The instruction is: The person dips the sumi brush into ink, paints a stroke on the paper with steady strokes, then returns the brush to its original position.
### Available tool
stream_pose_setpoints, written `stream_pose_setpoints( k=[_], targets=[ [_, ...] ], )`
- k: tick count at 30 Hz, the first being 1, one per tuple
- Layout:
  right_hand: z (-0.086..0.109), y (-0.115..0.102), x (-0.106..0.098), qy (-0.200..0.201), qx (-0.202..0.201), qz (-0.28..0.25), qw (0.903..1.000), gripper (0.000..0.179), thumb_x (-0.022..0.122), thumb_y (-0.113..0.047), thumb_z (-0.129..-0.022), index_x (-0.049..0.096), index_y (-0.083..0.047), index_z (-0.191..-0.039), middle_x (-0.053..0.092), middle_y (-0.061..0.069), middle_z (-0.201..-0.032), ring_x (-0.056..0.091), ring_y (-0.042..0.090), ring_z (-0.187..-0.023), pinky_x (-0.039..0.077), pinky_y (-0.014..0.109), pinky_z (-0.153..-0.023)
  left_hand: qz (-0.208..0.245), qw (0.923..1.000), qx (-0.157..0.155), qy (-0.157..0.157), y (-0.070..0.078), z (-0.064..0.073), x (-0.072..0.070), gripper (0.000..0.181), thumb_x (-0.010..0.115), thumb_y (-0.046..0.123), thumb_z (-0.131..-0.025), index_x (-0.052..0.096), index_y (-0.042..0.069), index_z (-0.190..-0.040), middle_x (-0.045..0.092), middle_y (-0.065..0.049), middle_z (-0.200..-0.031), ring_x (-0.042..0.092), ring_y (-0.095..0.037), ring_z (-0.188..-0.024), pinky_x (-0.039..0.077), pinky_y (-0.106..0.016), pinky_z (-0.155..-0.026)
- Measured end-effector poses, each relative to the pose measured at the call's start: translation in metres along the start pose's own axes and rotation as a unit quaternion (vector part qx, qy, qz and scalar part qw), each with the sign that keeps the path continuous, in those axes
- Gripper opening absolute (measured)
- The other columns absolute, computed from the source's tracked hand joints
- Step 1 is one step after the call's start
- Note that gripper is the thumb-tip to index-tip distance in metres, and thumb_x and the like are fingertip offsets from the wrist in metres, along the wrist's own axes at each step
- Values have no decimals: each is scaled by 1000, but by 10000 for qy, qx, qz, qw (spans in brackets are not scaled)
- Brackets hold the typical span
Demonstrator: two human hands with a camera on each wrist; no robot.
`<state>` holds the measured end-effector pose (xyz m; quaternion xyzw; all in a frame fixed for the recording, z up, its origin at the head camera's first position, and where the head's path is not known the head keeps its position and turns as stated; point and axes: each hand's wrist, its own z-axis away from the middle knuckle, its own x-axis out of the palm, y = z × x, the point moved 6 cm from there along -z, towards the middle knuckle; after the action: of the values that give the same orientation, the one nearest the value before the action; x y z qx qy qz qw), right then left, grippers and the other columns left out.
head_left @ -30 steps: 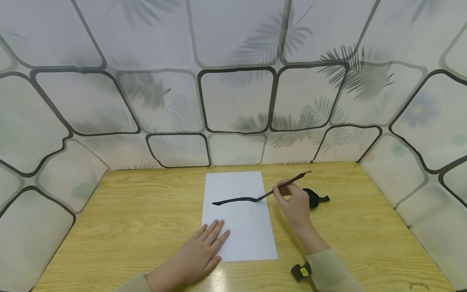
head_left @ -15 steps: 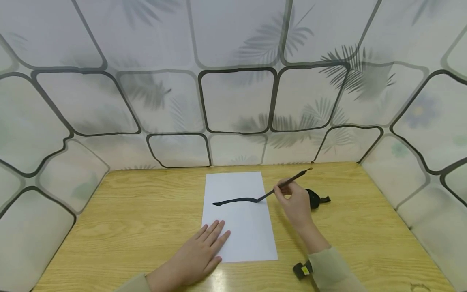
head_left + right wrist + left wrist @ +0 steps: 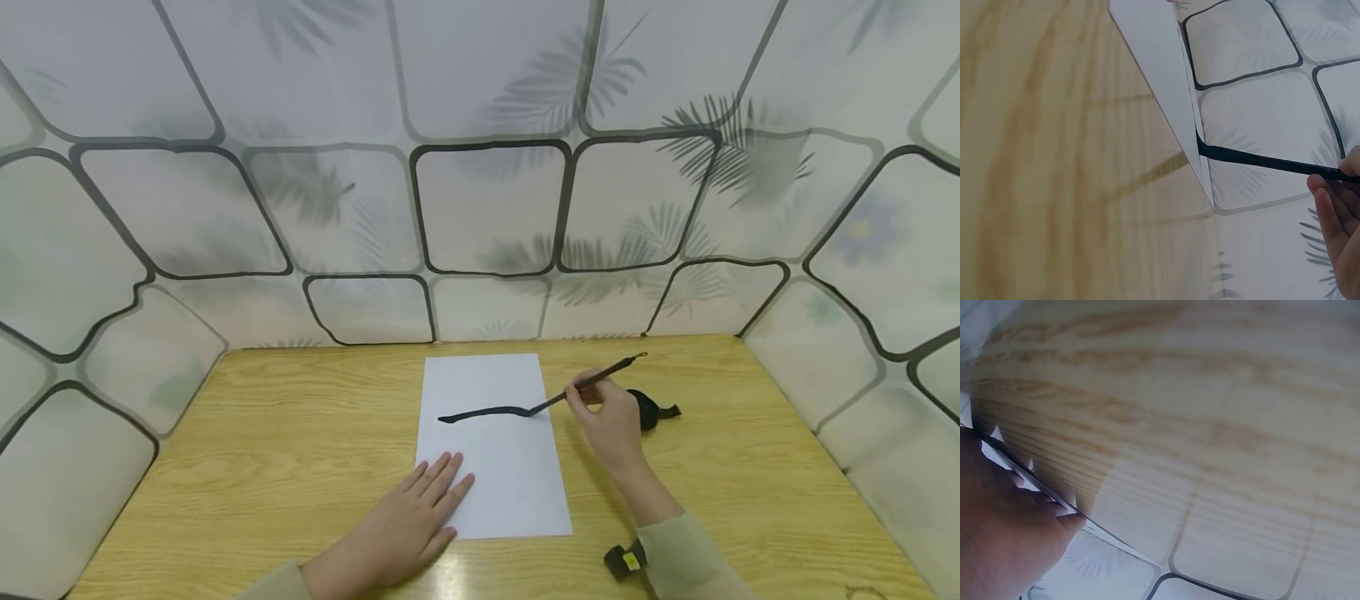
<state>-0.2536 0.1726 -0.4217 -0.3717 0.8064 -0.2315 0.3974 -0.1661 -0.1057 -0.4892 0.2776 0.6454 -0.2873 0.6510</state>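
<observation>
Dipped slightly at its looped top since half a second ago, the slim dark brush [image 3: 609, 369] is pinched in the right hand [image 3: 613, 423], tip on white paper [image 3: 506, 475]; the left hand [image 3: 401, 527] presses there, fingers straight. Leaf-printed wall [image 3: 487, 208] behind the wood-grained table [image 3: 292, 433].

Room left of paper [image 3: 498, 492], brush [image 3: 615, 367] blocking right

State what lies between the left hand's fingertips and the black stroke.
Only a bare stretch of the white paper lies between the left hand and the black stroke, as the head view shows.
</observation>
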Motion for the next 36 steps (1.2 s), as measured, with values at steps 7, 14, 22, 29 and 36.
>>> stream_pose_setpoints(
  k=[7, 14, 22, 29, 36],
  targets=[
    [0, -2, 0, 8, -130, -9, 9999, 3, 77, 0, -94, 73, 0, -93, 77, 11, -85, 76, 23, -73, 60, 17, -69, 107, 9999, -36, -72, 0, 0, -1, 60, 42, 41, -113, 38, 12, -165, 30, -17, -174, 32, -33, -162, 37, -50, -128],
    [-2, -7, 1, 45, -312, 44, 9995, 8, 78, 5, -91, 74, -1, -92, 78, 10, -85, 77, 23, -74, 61, 19, -69, 72, 10000, -20, 3, 1, 1, -2, 60, 43, 41, -113, 39, 12, -165, 32, -18, -174, 33, -33, -161, 38, -50, -127],
    [-2, -11, 0, 106, -518, 84, 9986, 10, 77, 8, -89, 73, -2, -91, 77, 10, -84, 77, 24, -71, 63, 26, -67, 132, 9999, -33, -91, 1, 0, -4, 60, 42, 41, -113, 38, 12, -165, 31, -18, -174, 33, -33, -162, 37, -50, -128],
    [-2, -13, 1, 181, -684, 126, 9974, 10, 78, 7, -89, 73, -2, -91, 77, 10, -83, 76, 23, -70, 61, 19, -66, 154, 9996, -76, -213, 0, 0, -1, 61, 39, 43, -113, 36, 14, -166, 28, -16, -176, 31, -32, -163, 36, -51, -128],
    [-3, -19, -1, 252, -913, 112, 9954, 10, 79, 5, -88, 73, -2, -90, 77, 11, -82, 77, 21, -69, 59, 14, -67, 76, 9999, -45, -107, 1, 0, -2, 60, 41, 41, -113, 37, 13, -166, 30, -17, -175, 32, -32, -162, 37, -50, -128]
  ],
)
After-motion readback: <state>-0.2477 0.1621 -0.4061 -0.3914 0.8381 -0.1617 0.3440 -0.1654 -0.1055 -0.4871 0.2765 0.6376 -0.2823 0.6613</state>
